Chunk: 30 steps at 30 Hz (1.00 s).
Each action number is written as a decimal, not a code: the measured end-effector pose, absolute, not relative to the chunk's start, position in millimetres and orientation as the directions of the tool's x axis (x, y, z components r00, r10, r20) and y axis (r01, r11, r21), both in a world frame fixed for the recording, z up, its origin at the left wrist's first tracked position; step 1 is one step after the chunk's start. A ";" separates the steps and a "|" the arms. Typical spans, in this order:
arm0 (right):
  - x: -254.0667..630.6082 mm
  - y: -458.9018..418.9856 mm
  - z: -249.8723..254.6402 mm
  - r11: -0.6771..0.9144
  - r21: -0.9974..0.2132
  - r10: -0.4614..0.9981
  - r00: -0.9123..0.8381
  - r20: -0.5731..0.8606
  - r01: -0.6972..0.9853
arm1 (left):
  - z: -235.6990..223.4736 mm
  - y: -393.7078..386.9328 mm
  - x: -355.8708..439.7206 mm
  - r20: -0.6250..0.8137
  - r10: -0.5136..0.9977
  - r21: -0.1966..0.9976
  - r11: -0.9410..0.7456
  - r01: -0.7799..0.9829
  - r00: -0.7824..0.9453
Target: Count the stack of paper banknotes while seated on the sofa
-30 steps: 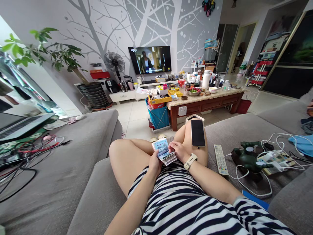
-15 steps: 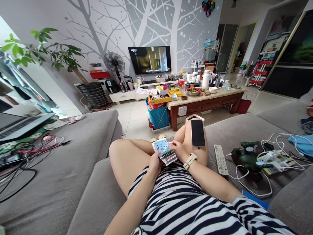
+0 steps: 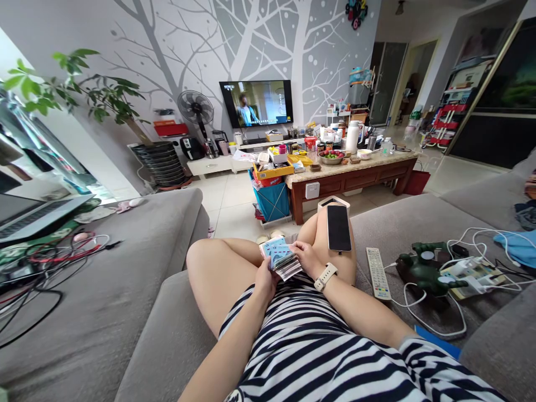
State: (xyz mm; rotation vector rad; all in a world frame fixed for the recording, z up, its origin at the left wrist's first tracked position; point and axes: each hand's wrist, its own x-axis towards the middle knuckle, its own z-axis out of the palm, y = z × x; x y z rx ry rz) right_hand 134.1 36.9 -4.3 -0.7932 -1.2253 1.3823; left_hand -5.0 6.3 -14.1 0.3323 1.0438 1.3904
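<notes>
Head view, reading left to right across my feed: one open laptop (image 3: 29, 215) sits on the grey fabric sofa (image 3: 104, 290), cut off by the frame edge, beside a tangle of cables (image 3: 46, 262) too knotted for me to count. Next come two hands, both the wearer's own, held close together over the lap above a striped top (image 3: 310, 335). The left hand (image 3: 264, 279) curls around the lower edge of a wad of banknotes (image 3: 281, 261), its fingers mostly hidden behind the paper. The right hand (image 3: 307, 259) comes in from the other side, bent at the wrist, its fingertips (image 3: 292, 245) pinching the wad's upper edge. One white smartwatch (image 3: 325, 277) sits on that wrist. The wad lies between the two hands, slightly fanned; from here I can't count the notes or read their values. Just beside it, one black smartphone (image 3: 339, 228) lies dark screen up on the right thigh (image 3: 345, 262). Further right, I see one TV remote (image 3: 378, 273) on the sofa seat, then one green figurine (image 3: 425, 268) among white charging cables (image 3: 460, 268). Beyond the knees stands a wooden coffee table (image 3: 347, 187), crowded with more items than I can count, including one bowl of fruit (image 3: 332, 157).
</notes>
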 end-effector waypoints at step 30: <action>133.8 37.0 -4.9 0.058 -0.955 0.963 -0.235 0.131 -0.292 | -20.4 7.3 -6.5 -0.371 0.917 0.751 0.203 -0.628 -0.147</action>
